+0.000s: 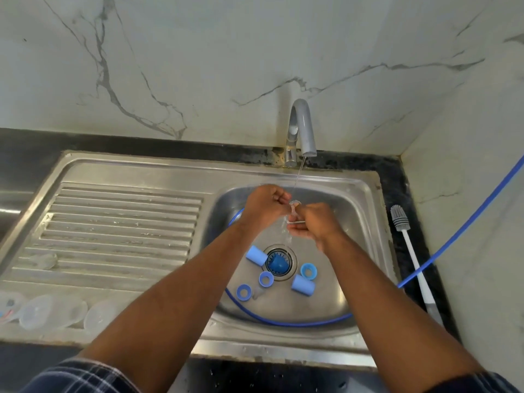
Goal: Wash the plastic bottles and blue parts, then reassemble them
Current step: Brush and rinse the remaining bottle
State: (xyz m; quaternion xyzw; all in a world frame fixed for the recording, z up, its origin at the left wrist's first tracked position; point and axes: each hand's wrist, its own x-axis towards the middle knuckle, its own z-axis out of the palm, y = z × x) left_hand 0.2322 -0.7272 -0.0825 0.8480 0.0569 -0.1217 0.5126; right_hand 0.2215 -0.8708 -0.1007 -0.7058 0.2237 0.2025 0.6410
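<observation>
Both hands are over the sink basin (365,222) under a thin stream from the tap (303,129). My left hand (263,204) and my right hand (314,222) pinch a small clear plastic piece (295,212) between them in the water. On the basin floor lie blue parts: a cylinder cap (256,255), another cylinder cap (302,286), a ring (308,271), a second ring (266,279) and a third ring (243,292). A small clear teat (256,293) lies beside the rings. Clear bottles (54,310) lie on the drainboard at lower left.
A blue hose (453,242) runs from the right wall into the basin and loops along its front. A grey-headed bottle brush (411,251) lies on the dark counter right of the sink. A blue strainer (278,263) sits in the drain. The ribbed drainboard (122,222) lies to the left.
</observation>
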